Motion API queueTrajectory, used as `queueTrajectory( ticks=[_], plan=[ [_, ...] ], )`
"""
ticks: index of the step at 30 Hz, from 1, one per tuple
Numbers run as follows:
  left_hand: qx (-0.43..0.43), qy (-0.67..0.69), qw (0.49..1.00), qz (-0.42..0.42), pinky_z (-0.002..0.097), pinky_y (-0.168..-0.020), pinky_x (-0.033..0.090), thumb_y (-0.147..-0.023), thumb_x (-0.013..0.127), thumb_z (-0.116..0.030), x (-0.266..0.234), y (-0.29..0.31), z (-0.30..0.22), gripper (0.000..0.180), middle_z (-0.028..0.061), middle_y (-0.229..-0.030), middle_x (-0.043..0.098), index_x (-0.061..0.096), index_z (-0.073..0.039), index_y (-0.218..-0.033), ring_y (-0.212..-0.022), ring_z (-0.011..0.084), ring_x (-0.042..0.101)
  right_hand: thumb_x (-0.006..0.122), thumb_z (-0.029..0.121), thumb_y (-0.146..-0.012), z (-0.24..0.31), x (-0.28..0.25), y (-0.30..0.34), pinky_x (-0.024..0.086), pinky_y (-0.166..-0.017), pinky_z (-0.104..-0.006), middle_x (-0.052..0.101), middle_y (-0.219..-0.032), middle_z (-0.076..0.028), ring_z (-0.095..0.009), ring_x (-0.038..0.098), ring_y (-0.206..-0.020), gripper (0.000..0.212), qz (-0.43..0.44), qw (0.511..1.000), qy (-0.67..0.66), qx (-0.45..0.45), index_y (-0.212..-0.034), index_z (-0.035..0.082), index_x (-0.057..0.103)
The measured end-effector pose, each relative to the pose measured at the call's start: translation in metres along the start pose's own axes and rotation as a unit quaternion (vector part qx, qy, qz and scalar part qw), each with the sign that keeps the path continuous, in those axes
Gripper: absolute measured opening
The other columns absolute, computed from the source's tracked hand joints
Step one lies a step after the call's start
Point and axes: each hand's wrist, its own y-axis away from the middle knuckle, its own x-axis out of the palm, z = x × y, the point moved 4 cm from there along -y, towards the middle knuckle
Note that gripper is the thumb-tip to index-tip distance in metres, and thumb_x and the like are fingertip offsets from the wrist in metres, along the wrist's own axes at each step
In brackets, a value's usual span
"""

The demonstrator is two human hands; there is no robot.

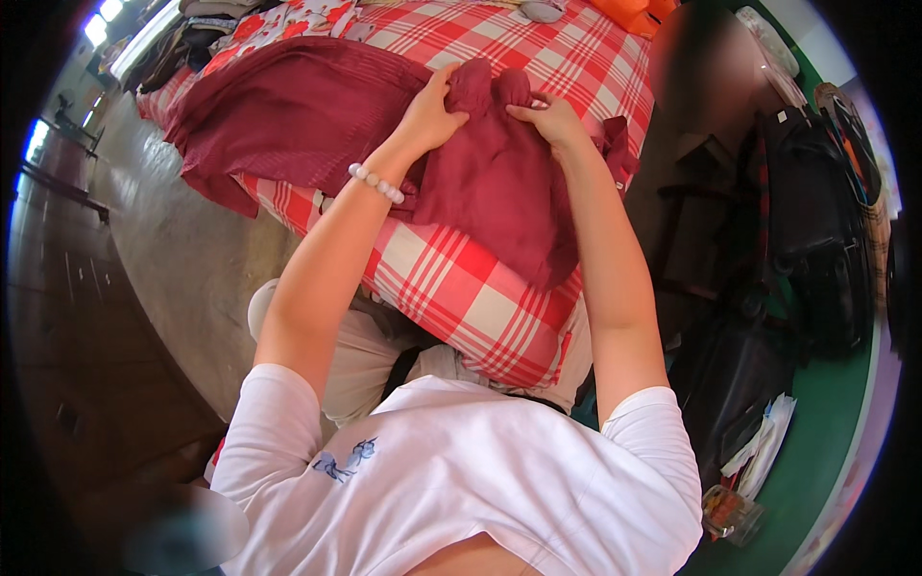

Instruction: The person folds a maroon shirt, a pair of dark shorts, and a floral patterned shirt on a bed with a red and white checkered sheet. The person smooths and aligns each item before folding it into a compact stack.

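A dark red garment (504, 187) with a pleated part (298, 115) spreads over the red-and-white checked bedcover. Its kind of garment cannot be made out from the folds. My left hand (432, 113), below a wrist with a pale beaded bracelet (376, 182), is closed on the gathered upper edge, thumb in front. On the other side of that bunched edge, my right hand (552, 120) pinches the cloth between thumb and fingers. The middle section hangs from between my hands toward me, over the bed's near edge. Part of the fabric lies hidden under my hands.
The checked bedcover (471, 298) reaches close to my lap. Folded clothes (206, 29) and a red-flowered white cloth (288, 29) lie at the far left; an orange item (634, 13) sits at the far right. Black bags (816, 192) hang along the right wall.
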Motion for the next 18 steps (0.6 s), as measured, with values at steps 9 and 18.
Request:
queueTrajectory(
  ticks=[9, 18],
  plan=[
    [0.172, -0.28, 0.941, -0.079, 0.0455, -0.101, 0.042, -0.078, 0.071, -0.007, 0.026, 0.066, -0.08, 0.061, 0.0185, -0.128, 0.051, 0.048, -0.009, -0.135, -0.117, 0.0399, 0.05, 0.058, -0.015, -0.07, -0.041, -0.023, 0.004, 0.047, -0.077, -0.0241, 0.06, -0.096, -0.006, -0.013, 0.057, -0.088, 0.064, -0.077, 0.989, -0.088, -0.093, -0.131, 0.004, 0.053],
    [0.142, -0.179, 0.971, -0.068, 0.0406, -0.085, 0.051, -0.085, 0.063, -0.008, 0.008, 0.115, -0.066, 0.034, 0.0163, -0.114, 0.063, 0.06, -0.003, -0.119, -0.099, 0.034, 0.063, 0.046, -0.021, -0.07, 0.008, -0.035, 0.091, 0.038, -0.108, -0.0349, 0.064, -0.121, -0.01, -0.023, 0.049, -0.129, 0.062, 0.177, 0.94, 0.011, -0.291, -0.126, 0.002, 0.058]
  ],
)
